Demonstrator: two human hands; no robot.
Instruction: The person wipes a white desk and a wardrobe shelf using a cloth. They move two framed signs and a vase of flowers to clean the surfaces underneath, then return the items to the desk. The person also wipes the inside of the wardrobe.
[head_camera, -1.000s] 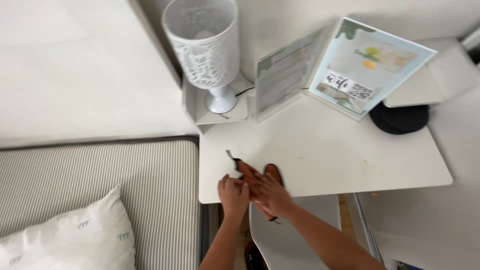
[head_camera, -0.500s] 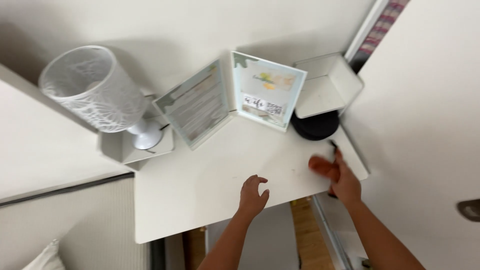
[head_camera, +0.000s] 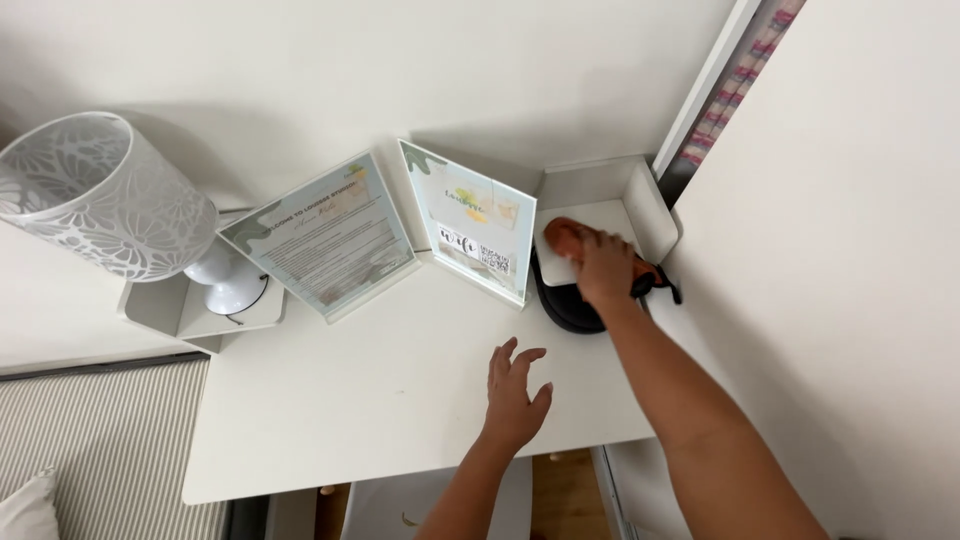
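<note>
White laminate surface (head_camera: 400, 400) carries it all. Patterned white lamp (head_camera: 100, 195) far left, two upright clear-framed leaflets (head_camera: 400, 235) crowding mid-back. Right hand (head_camera: 605, 270) clasps the orange-brown, black-strapped object (head_camera: 566, 236) over the white tray (head_camera: 655, 205) and black round pad (head_camera: 565, 305); looks light, rigid, best gripped mid-body. Left hand (head_camera: 512, 392) spread, empty.

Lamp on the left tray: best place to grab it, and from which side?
Take the lamp by its narrow white stem just above the round base, coming from the front right. The patterned shade is wide and leans left in this view, leaving the stem exposed; the wall lies behind it. Both hands are elsewhere.
</note>
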